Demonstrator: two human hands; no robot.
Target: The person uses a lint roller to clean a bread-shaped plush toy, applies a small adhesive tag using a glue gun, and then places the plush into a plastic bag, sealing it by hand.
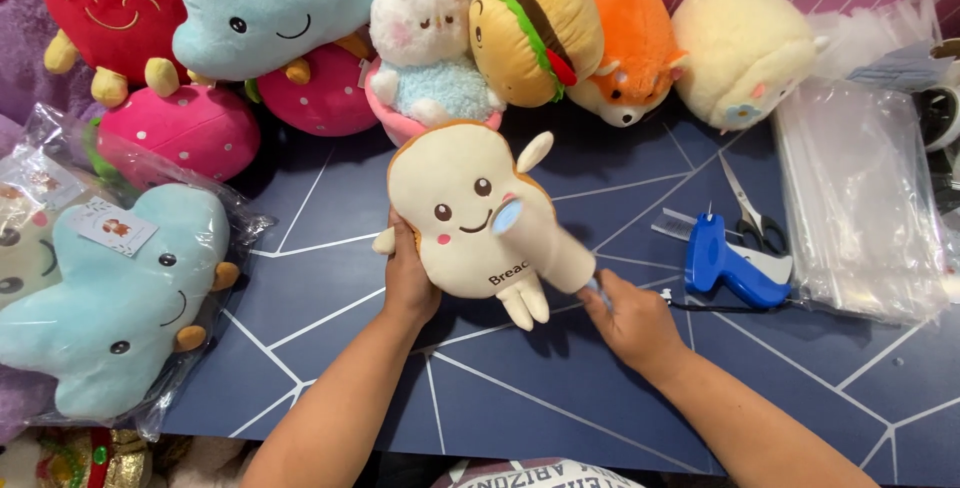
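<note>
In the head view, a toast-shaped plush toy (465,213) is held just left of the blue tagging gun (722,270). Its left edge is gripped by the left hand (410,278); a small pale tag is pinched by the right hand (630,323). The plush is best kept steady and the tag taut.

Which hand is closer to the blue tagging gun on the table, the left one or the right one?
Right. The right hand lies just left of the blue tagging gun; the left hand is farther away, holding the bread plush.
</note>
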